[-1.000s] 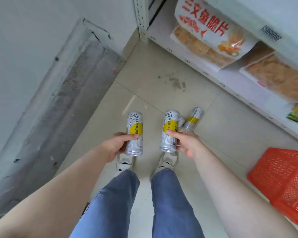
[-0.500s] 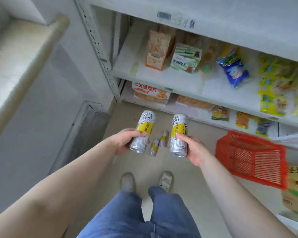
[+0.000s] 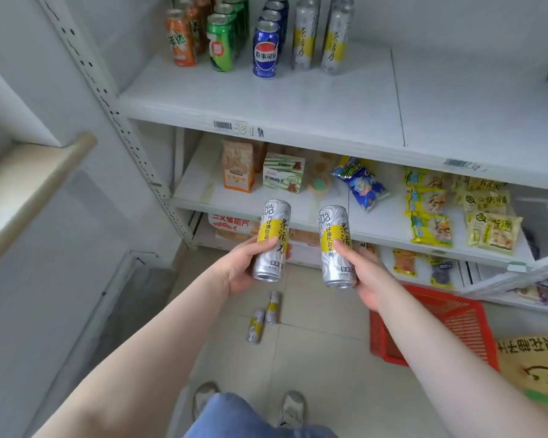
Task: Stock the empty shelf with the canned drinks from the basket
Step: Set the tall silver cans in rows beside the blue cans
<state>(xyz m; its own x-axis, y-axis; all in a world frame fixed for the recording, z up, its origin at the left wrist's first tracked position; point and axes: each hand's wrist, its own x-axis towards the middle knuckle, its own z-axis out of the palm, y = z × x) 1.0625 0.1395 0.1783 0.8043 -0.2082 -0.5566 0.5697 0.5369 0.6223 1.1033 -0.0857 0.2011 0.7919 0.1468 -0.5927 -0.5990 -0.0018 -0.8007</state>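
While the shelf (image 3: pixel 298 102) spans the upper frame, one silver-and-yellow can (image 3: pixel 271 240) is gripped by the left hand (image 3: pixel 246 267) and a second can (image 3: pixel 336 246) by the right hand (image 3: pixel 366 276), fingers curled round each, at centre. The red basket (image 3: pixel 456 324), lower right, is partly hidden by the right forearm. Two cans on the floor (image 3: pixel 263 316) appear small and blurred.

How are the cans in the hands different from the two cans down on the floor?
The left hand holds one can and the right hand holds another can, both up in the air; the floor cans lie untouched on the tiles. The held cans stand nearly upright; the floor cans lie on their sides. The held cans look bigger, being nearer the camera. All four are silver with a yellow band.
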